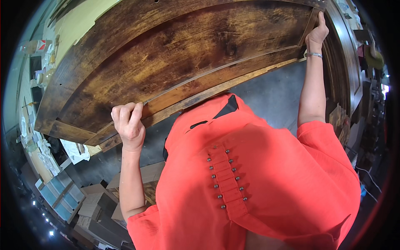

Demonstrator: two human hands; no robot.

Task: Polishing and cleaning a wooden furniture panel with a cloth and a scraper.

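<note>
A large dark-brown wood-grain panel [175, 62] with a raised frame around it stretches across the upper part of the view, tilted up toward the right. My left hand [130, 127] is closed over the near rail at its left part, knuckles up. At the panel's right end my right hand [317, 34] grips the edge by the corner, thumb pointing along the wood and the other fingers mostly hidden. Under the near rail, a strip of lighter raw wood [200, 98] shows along the panel's edge.
More dark framed woodwork [343, 54] stands close at the right. Several cardboard boxes [98, 210] lie on the lower left, near a blue-and-white slatted piece [60, 196]. Bottles and wrappings clutter the left side. A person [372, 52] is partly visible at the far right.
</note>
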